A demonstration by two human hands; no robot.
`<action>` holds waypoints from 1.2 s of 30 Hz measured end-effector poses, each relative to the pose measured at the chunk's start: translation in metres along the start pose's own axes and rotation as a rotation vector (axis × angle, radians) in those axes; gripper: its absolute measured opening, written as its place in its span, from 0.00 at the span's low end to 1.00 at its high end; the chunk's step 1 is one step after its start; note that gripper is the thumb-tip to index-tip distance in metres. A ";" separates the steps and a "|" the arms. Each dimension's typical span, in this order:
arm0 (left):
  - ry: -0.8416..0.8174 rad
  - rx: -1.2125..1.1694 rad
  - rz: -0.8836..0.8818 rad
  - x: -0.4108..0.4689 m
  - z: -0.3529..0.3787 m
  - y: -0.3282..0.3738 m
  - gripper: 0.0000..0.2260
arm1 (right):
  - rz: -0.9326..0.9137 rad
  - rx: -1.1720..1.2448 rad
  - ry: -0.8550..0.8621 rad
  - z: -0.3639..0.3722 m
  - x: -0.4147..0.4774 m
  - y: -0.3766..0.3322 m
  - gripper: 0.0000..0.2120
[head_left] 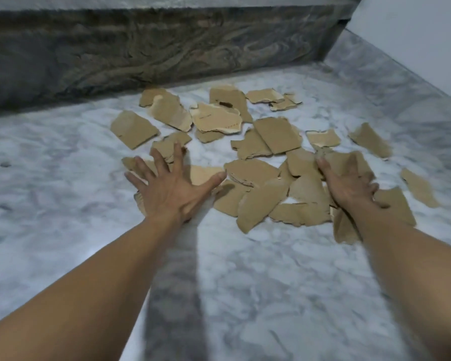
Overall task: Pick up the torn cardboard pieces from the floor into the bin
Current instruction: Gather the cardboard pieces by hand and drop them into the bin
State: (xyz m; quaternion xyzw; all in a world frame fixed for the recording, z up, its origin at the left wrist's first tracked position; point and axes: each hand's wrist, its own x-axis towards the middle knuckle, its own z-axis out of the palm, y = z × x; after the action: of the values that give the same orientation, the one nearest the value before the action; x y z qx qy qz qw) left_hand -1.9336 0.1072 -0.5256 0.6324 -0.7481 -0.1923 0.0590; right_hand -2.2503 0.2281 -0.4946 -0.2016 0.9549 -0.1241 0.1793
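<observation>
Several torn brown cardboard pieces (279, 135) lie scattered and overlapping on the white marble floor (63, 178). My left hand (172, 183) is spread wide with straight fingers, palm down over the pieces at the left edge of the pile. My right hand (349, 182) lies on the pieces at the right side, fingers extended and blurred, thumb stretched out to the right over a larger piece (396, 204). Neither hand grips anything. No bin is in view.
A dark veined stone step (141, 53) runs along the back of the floor. A white wall (422, 43) rises at the right. Bare marble floor stretches in front of the pile and to its left.
</observation>
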 end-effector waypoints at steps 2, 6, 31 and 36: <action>-0.012 0.055 0.052 0.008 0.010 0.026 0.57 | -0.053 0.000 -0.048 0.000 0.013 -0.013 0.58; -0.011 0.043 0.143 0.019 0.030 0.077 0.53 | -0.247 -0.044 -0.045 0.017 0.021 -0.028 0.46; 0.138 -0.017 0.268 0.006 0.053 0.120 0.34 | -0.268 0.059 0.144 0.051 -0.032 -0.049 0.37; 0.091 -0.136 0.293 0.000 0.048 0.136 0.26 | -0.217 0.136 0.100 0.041 -0.044 -0.057 0.33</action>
State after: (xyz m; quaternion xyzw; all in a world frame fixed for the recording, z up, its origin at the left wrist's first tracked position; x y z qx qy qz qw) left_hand -2.0755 0.1351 -0.5204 0.5190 -0.8142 -0.2031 0.1627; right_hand -2.1771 0.1893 -0.5014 -0.2848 0.9245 -0.2173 0.1301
